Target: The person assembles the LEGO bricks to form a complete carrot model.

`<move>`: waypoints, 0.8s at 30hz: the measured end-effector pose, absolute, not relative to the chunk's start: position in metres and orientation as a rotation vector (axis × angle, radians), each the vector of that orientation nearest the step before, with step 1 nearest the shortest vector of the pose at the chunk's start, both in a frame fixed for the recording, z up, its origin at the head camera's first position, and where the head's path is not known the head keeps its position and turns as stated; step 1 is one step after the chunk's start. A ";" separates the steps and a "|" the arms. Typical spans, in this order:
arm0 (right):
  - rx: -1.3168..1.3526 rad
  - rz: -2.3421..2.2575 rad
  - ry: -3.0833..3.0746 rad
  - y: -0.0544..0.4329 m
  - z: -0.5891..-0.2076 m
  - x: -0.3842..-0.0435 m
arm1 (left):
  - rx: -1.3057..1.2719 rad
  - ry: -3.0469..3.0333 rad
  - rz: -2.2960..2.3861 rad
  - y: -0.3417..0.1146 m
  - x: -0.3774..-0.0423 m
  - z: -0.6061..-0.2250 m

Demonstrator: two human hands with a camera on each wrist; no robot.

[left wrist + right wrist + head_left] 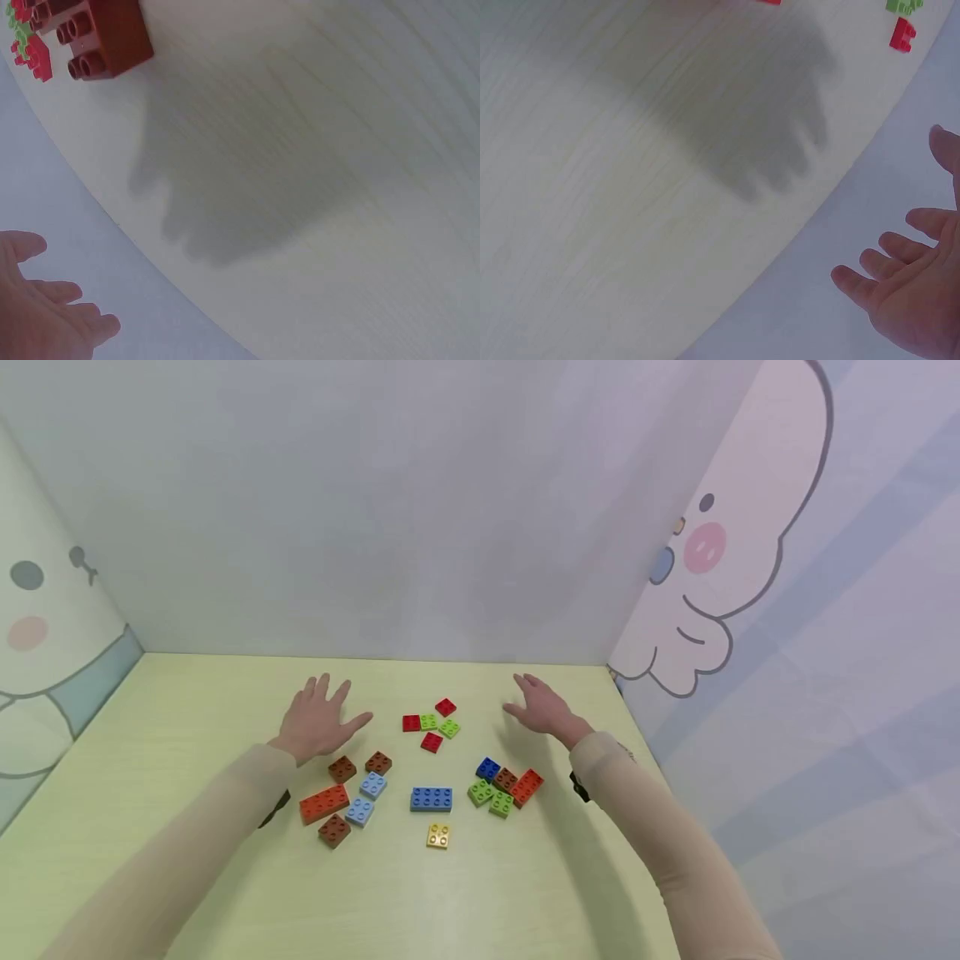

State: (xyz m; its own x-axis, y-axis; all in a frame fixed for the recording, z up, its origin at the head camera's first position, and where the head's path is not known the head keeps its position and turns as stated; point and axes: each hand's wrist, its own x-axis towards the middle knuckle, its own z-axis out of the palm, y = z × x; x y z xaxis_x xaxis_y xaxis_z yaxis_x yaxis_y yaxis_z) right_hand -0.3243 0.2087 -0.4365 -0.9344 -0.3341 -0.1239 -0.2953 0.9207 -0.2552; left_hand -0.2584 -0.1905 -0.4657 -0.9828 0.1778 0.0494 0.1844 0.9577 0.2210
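My left hand [317, 720] hovers over the left part of the table with its fingers spread, holding nothing. Nearest to it are two brown bricks [342, 769]; an orange-red long brick [325, 804], two light blue bricks [372, 785] and another brown brick [334, 830] lie closer to me. On the other side my right hand [542, 706] is raised above the table, fingers extended, with nothing in it. Below it sits a cluster with a dark blue brick [488, 769], a brown brick, two green bricks [481, 792] and an orange-red brick [527, 787].
Between the hands lie thin red bricks [431, 742] and lime bricks [449, 728]. A blue long brick [431, 799] and a yellow brick [438, 836] are nearer the front. Pale wall panels [375, 527] border the table [390, 902] at the back and sides.
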 end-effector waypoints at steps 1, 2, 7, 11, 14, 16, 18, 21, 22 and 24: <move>-0.502 -0.340 2.913 0.204 -0.437 -0.321 | -0.291 -3.084 -0.354 -0.187 -0.257 -0.466; -0.525 -0.333 2.910 0.199 -0.438 -0.319 | -0.300 -3.085 -0.356 -0.184 -0.256 -0.466; -0.627 -0.302 2.892 0.175 -0.445 -0.298 | -0.376 -3.069 -0.385 -0.163 -0.243 -0.467; -0.745 -0.283 2.876 0.159 -0.452 -0.277 | -0.462 -3.031 -0.453 -0.146 -0.229 -0.468; -0.847 -0.291 2.843 0.148 -0.456 -0.261 | -0.528 -3.002 -0.477 -0.134 -0.220 -0.471; -0.899 -0.289 2.810 0.141 -0.459 -0.250 | -0.571 -2.977 -0.483 -0.130 -0.214 -0.475; -0.939 -0.293 2.769 0.134 -0.462 -0.241 | -0.605 -2.943 -0.486 -0.126 -0.210 -0.478; -0.986 -0.287 2.719 0.125 -0.466 -0.230 | -0.631 -2.880 -0.538 -0.122 -0.202 -0.479; -1.004 -0.285 2.702 0.122 -0.467 -0.227 | -0.638 -2.861 -0.557 -0.120 -0.200 -0.479; -1.040 -0.287 2.669 0.118 -0.468 -0.222 | -0.647 -2.843 -0.594 -0.116 -0.194 -0.479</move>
